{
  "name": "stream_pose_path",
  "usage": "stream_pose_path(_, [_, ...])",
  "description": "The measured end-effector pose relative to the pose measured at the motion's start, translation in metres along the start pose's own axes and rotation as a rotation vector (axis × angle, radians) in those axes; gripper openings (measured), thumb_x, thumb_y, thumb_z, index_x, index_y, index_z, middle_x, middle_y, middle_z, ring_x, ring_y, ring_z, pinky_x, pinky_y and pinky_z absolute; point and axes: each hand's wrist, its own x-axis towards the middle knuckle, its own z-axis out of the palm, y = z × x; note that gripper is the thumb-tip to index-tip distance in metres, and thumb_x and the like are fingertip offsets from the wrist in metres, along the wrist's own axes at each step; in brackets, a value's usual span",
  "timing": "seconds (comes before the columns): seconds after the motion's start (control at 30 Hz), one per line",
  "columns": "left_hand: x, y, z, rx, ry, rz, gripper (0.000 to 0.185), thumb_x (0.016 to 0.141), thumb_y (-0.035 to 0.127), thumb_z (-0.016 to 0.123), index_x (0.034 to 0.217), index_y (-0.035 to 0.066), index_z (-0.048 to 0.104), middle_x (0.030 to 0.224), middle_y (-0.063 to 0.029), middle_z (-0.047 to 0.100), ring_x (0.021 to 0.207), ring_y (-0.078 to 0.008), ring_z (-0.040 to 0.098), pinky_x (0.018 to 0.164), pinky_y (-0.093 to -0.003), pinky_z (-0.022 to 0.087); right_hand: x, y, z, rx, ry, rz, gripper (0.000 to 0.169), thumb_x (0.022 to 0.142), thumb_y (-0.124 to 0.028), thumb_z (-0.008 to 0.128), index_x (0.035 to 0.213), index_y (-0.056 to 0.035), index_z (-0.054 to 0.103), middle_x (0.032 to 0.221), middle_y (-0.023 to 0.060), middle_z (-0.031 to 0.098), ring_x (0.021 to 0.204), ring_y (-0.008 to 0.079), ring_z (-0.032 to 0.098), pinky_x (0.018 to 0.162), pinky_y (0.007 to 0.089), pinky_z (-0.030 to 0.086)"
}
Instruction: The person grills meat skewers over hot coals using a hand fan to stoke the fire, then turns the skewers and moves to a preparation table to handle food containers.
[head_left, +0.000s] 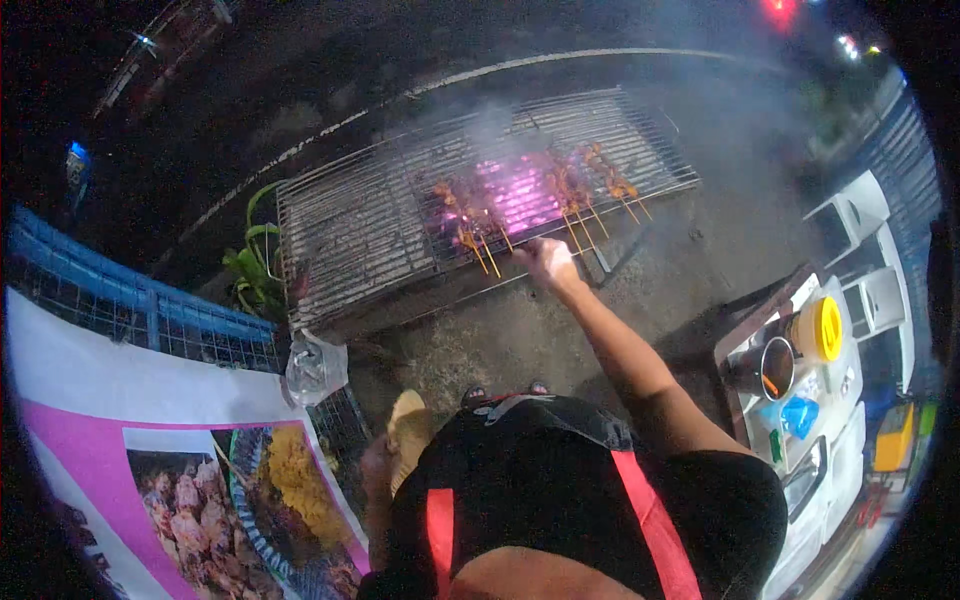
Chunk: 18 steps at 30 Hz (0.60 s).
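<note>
My right hand (553, 261) reaches to the front edge of a long charcoal grill (352, 232). Its fingertips are by the end of a bamboo skewer; whether they pinch it is too blurred to tell. Meat skewers (466, 225) lie on the grate left of the hand, sticks pointing toward me. More meat skewers (574, 191) lie on the right. Between the two groups, coals (517, 195) glow pinkish through the bars, and smoke rises. Low at my left side, my dim left hand (377, 461) holds a pale hand fan (409, 429), partly hidden by my body.
At right, a table (844, 390) bears a yellow-lidded jar (826, 328), a metal pot (772, 369) and a blue plastic bag (799, 417). White chairs (874, 292) stand beyond. A clear plastic bag (315, 369) hangs by a printed banner (75, 420) and blue fence (150, 300) at left.
</note>
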Motion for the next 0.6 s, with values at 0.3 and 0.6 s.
stream_pose_path(0.3, [-0.064, -0.029, 0.051, 0.122, -0.203, -0.413, 0.041, 0.073, 0.041, 0.064, 0.098, 0.008, 0.064, 0.082, -0.0172, 0.064, 0.074, -0.0350, 0.063, 0.069, -0.0471, 0.050, 0.000, 0.003, 0.025, 0.181, 0.129, 0.150, 0.022, 0.078, -0.024, 0.067, 0.084, -0.0030, 0.068, 0.076, 0.0143, 0.067, 0.069, 0.0220, 0.067, 0.064, 0.0314, 0.052])
stream_pose_path(0.6, [-0.039, -0.042, 0.057, 0.184, -0.243, -0.407, 0.048, 0.065, 0.046, 0.070, 0.093, 0.007, 0.065, 0.083, -0.0172, 0.065, 0.076, -0.0359, 0.063, 0.069, -0.0464, 0.051, 0.005, 0.032, 0.023, -0.074, 0.168, -0.033, 0.017, 0.078, -0.021, 0.065, 0.082, -0.0047, 0.065, 0.077, 0.0143, 0.065, 0.072, 0.0290, 0.063, 0.067, 0.0380, 0.049])
